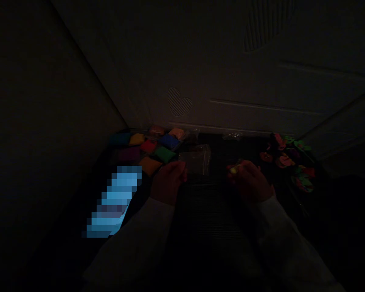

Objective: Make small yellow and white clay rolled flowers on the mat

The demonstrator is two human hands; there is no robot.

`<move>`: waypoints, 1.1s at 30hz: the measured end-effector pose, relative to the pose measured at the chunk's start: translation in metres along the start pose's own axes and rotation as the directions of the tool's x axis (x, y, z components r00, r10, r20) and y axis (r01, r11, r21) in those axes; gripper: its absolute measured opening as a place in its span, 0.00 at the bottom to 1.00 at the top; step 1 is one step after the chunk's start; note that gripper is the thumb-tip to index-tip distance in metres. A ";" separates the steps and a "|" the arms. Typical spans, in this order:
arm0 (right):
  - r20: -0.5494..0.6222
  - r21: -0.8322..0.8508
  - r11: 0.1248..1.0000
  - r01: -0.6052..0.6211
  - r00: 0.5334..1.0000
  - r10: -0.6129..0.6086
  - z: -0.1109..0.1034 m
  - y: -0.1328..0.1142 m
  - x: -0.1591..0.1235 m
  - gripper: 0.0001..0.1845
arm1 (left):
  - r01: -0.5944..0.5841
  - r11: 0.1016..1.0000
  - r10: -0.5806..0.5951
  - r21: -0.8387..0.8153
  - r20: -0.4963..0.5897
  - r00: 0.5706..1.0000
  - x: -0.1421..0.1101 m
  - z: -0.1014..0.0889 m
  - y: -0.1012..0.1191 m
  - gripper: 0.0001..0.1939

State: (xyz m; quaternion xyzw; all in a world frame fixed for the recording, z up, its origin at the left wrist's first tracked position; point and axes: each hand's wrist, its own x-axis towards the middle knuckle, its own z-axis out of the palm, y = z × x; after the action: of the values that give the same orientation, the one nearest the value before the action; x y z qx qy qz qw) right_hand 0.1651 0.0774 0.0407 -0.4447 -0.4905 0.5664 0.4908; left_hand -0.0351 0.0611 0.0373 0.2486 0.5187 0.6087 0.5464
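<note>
The scene is very dark. My left hand (pixel 168 181) is closed, its fingers pinching the edge of a clear plastic bag (pixel 197 161) that lies on the dark surface. My right hand (pixel 250 181) is curled round a small yellow-green lump (pixel 234 169) held at its fingertips. Both arms wear pale long sleeves. Several small coloured packets (pixel 153 147) in red, blue, green, yellow and orange lie beyond my left hand.
A glowing blue blurred patch (pixel 115 200) sits to the left of my left arm. A heap of small pink and green shaped pieces (pixel 290 160) lies at the right. A pale panelled board (pixel 246 109) with heart patterns stands behind the surface.
</note>
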 end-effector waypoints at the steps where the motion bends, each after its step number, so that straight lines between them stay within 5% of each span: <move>1: 0.056 -0.142 0.989 0.050 0.998 -0.042 0.003 0.004 -0.002 0.10 | -0.013 1.000 0.013 -0.022 -0.025 1.000 0.001 -0.001 0.002 0.12; 3: 0.220 -0.400 0.896 0.194 0.969 -0.112 0.012 0.013 -0.006 0.10 | -0.030 0.998 0.027 -0.049 -0.058 0.998 0.003 -0.001 0.004 0.12; 6: 0.488 -0.590 0.660 0.466 0.856 -0.168 0.025 0.026 -0.011 0.08 | -0.048 0.997 0.041 -0.066 -0.098 0.994 0.006 -0.002 0.004 0.12; 8: 0.551 -0.648 0.503 0.572 0.808 -0.208 0.029 0.032 -0.012 0.12 | -0.056 0.997 0.049 -0.060 -0.105 0.993 0.007 -0.003 0.002 0.12; 9: 0.524 -0.669 0.483 0.565 0.819 -0.233 0.028 0.032 -0.011 0.13 | -0.056 0.997 0.051 -0.051 -0.099 0.994 0.007 -0.003 0.001 0.12; 12: 0.333 -0.667 0.601 0.440 0.898 -0.287 0.022 0.028 -0.009 0.17 | -0.049 0.999 0.048 -0.006 -0.049 0.998 0.003 -0.001 0.000 0.13; 15: 0.094 -0.456 0.850 0.265 0.964 -0.250 0.014 0.019 -0.005 0.21 | -0.047 0.996 0.044 0.081 0.041 0.998 -0.007 0.004 0.000 0.13; 18: -0.019 -0.274 0.949 0.158 0.985 -0.170 0.012 0.012 -0.001 0.19 | -0.092 0.960 0.049 0.263 0.169 0.984 -0.015 0.009 -0.001 0.10; 27: -0.167 -0.215 0.971 0.107 0.975 -0.144 0.007 0.020 0.005 0.15 | -0.102 0.927 -0.003 0.361 0.280 0.960 -0.013 0.007 -0.004 0.10; 33: -0.072 -0.608 0.755 0.243 0.931 -0.358 0.016 0.012 -0.008 0.11 | -0.182 0.878 0.047 0.442 0.298 0.953 -0.020 0.010 0.001 0.11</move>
State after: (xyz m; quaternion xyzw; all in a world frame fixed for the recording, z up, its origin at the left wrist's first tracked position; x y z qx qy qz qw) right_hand 0.1494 0.0672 0.0311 -0.5402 -0.6593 0.2556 0.4562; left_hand -0.0208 0.0465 0.0469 0.4859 0.5513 0.4572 0.5009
